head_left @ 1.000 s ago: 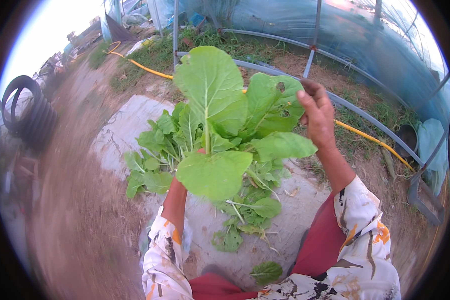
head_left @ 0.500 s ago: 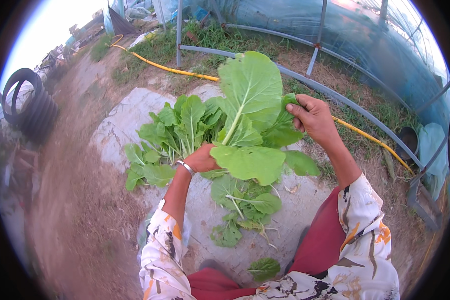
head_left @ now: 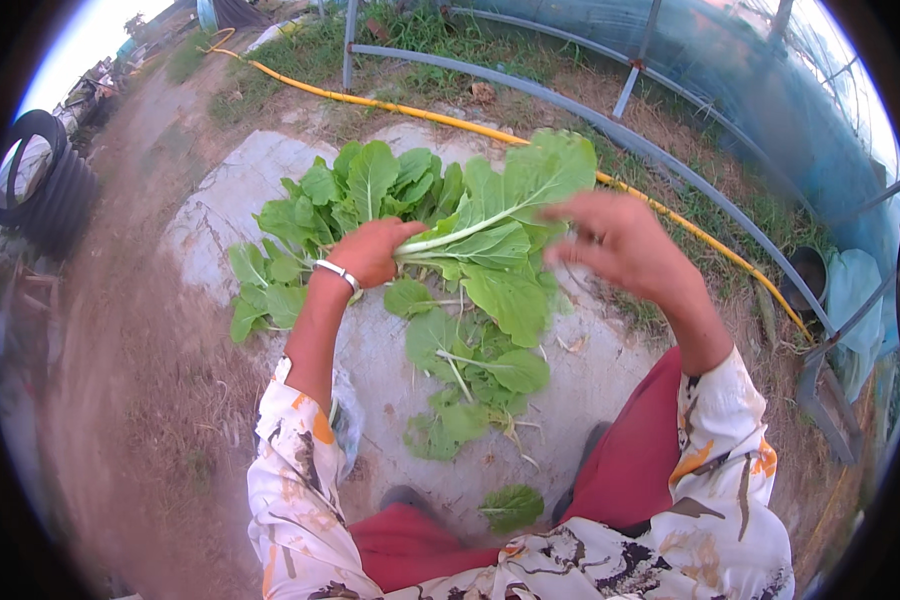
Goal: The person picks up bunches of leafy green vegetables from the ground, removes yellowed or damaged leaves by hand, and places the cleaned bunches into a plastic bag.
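My left hand (head_left: pixel 368 252), with a pale bracelet at its wrist, is closed round the stem end of a leafy green vegetable (head_left: pixel 490 243). The plant's broad leaves and pale stalks point to the right. At the leaf tips is my right hand (head_left: pixel 618 240), blurred, its fingers apart and nothing seen between them. Beyond and left of my left hand lies a pile of similar greens (head_left: pixel 320 195) on a pale sheet (head_left: pixel 220 215). Loose leaves and stalks (head_left: pixel 470 385) lie nearer me, and a single leaf (head_left: pixel 513 508) rests between my feet.
A yellow hose (head_left: pixel 410 112) runs across behind the sheet. Behind it a curved metal frame (head_left: pixel 530 88) stands before blue netting (head_left: pixel 750 120). A black corrugated pipe (head_left: pixel 60 200) is at the far left. A clear plastic bag (head_left: pixel 347 420) lies beside my left forearm.
My right hand has let go of the outer leaf, and its fingers have spread. The held plant has tipped over from upright toward the right. My view has shifted slightly.
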{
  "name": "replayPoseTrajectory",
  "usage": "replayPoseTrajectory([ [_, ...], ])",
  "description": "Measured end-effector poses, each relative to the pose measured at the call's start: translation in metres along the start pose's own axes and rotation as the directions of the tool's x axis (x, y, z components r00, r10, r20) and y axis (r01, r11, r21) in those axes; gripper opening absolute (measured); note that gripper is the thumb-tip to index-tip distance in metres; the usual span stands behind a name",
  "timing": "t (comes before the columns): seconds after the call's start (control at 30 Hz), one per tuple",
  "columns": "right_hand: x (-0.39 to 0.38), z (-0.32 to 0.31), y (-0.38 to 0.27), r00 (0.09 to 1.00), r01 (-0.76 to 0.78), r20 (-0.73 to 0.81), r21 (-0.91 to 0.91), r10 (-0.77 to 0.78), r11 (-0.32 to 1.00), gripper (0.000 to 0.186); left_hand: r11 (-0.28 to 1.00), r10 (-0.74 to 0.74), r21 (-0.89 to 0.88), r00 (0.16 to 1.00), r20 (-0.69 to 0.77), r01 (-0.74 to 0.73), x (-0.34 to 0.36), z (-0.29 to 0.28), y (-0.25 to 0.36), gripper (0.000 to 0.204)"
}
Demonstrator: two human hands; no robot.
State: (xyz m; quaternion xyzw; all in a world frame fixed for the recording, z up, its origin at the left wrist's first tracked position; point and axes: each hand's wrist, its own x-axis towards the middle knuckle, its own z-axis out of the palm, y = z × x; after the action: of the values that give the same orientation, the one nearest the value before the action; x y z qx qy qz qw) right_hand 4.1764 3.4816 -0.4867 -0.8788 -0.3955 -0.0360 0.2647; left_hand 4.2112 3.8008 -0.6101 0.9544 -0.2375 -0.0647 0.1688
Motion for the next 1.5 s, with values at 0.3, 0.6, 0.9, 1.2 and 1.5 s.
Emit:
replayPoseTrajectory([
  [0.3, 0.011, 0.013, 0.019, 0.959, -0.206, 0.081, -0.464, 0.272, 0.861, 0.023, 0.994, 0.076, 0.076, 0.997, -0.026, -0.074, -0.006, -0.007, 0.017, 0.055],
  [0.6, 0.012, -0.013, 0.054, 0.728, -0.340, -0.605, 0.090, 0.322, 0.936, 0.027, 0.980, 0.046, -0.198, 0.994, 0.096, -0.027, -0.003, -0.011, 0.002, 0.059],
  [0.9, -0.005, -0.025, -0.012, 0.782, -0.539, 0.592, 0.483, 0.196, 0.690, 0.035, 0.892, -0.185, -0.416, 0.982, 0.024, 0.178, -0.019, -0.003, -0.047, 0.047],
  [1.2, -0.007, 0.025, -0.004, 0.865, -0.369, 0.492, 0.485, 0.101, 0.793, 0.029, 0.160, -0.011, -0.907, 0.920, 0.393, 0.389, -0.004, 0.027, -0.017, 0.049],
  [1.5, 0.014, 0.034, 0.009, 0.925, -0.362, 0.306, 0.535, 0.224, 0.763, 0.056, 0.087, 0.158, -0.904, 0.890, 0.428, 0.419, 0.001, 0.026, 0.021, 0.041],
])
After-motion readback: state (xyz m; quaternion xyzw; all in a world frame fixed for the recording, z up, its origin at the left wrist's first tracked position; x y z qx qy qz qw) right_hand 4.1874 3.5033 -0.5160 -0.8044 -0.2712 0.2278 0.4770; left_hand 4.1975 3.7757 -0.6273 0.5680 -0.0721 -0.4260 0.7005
